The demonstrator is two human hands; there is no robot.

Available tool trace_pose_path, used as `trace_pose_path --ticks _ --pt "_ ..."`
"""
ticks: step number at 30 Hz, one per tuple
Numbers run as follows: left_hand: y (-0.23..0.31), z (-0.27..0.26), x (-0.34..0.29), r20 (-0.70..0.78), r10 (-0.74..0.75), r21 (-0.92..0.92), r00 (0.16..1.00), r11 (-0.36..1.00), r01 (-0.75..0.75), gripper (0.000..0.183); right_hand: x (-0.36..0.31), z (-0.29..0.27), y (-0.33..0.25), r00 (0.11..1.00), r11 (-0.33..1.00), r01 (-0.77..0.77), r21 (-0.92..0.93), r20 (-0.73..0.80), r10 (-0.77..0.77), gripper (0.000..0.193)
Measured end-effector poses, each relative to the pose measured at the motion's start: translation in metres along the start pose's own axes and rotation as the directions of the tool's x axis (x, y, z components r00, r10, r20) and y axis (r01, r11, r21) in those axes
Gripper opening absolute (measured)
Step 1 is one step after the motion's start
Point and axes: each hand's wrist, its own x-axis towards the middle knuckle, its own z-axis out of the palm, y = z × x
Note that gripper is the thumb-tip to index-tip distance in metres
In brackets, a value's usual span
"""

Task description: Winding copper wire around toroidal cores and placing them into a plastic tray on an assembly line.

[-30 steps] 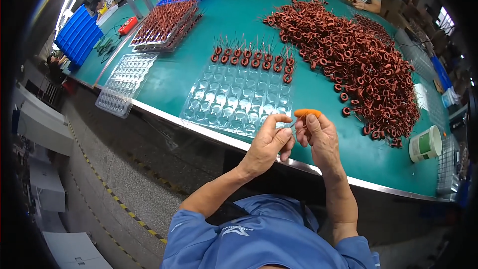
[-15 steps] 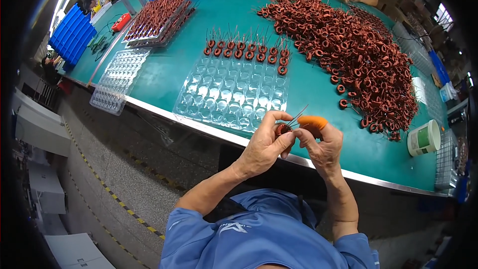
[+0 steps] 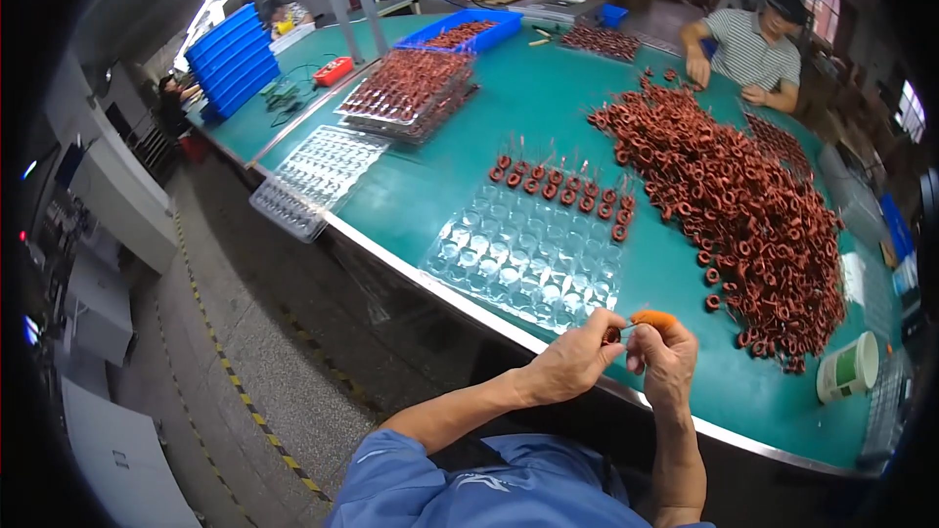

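My left hand (image 3: 567, 364) is closed around a copper-wound ring coil (image 3: 612, 335), which shows only in part between thumb and fingers. Close beside it, my right hand (image 3: 665, 360) has thumb and fingertips pinched at the coil's thin wire leads; an orange finger cover (image 3: 653, 318) sits on one finger. Both hands are over the table's front edge. Just beyond them lies a clear plastic tray (image 3: 509, 252) with round pockets. Coils (image 3: 567, 194) with upright leads fill its far rows, while the nearer pockets hold nothing.
A big heap of coils (image 3: 743, 225) covers the table's right side. A white tub (image 3: 847, 369) stands at the near right corner. Stacked filled trays (image 3: 411, 88), a clear tray (image 3: 328, 171) and blue crates (image 3: 232, 61) are at left. A co-worker (image 3: 758, 54) sits across the table.
The view has tilted up and swung, so the table appears lower and further right. The coil stays in my left hand; my right fingers remain at its leads.
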Motion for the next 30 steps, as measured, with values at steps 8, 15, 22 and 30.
trace_pose_path --ticks 8,15,22,30 --pt "0.008 -0.010 -0.008 0.091 -0.051 -0.338 0.994 0.938 0.080 0.024 -0.006 0.006 0.004 0.969 0.963 0.246 -0.110 0.046 -0.242 0.012" --pt "-0.006 -0.003 0.003 -0.024 -0.043 -0.394 0.999 0.919 0.030 0.023 -0.002 0.006 -0.002 0.993 0.994 0.061 -0.093 -0.098 -0.070 0.015" --pt "-0.005 0.001 -0.008 -0.065 0.001 -0.383 0.998 0.924 -0.026 0.024 0.010 0.001 -0.003 0.953 0.946 -0.243 0.214 0.237 0.191 0.026" --pt "-0.003 0.007 -0.001 -0.062 0.006 -0.463 0.998 0.886 -0.034 0.026 0.001 -0.013 0.009 0.999 0.987 -0.048 0.153 -0.009 0.050 0.038"
